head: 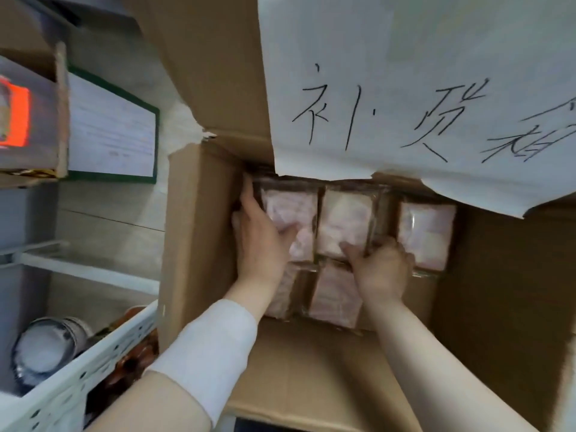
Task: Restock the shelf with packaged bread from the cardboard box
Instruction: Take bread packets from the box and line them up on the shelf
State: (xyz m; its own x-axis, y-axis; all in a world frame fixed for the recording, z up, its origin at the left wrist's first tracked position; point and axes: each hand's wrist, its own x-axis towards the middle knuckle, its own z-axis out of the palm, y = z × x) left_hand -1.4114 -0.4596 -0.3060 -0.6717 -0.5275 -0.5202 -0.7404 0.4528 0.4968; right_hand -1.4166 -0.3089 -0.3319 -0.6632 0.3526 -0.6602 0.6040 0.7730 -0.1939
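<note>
Five packs of bread (336, 294) lie flat in the cardboard box (199, 244), three in the far row and two in the near row. The left hand (261, 235) grips the far left pack (293, 210), thumb on top, fingers down beside the box wall. The right hand (383, 271), apart from it, pinches the near edge of the far middle pack (346, 219). A white paper with handwriting (405, 88) hangs over the far side.
</note>
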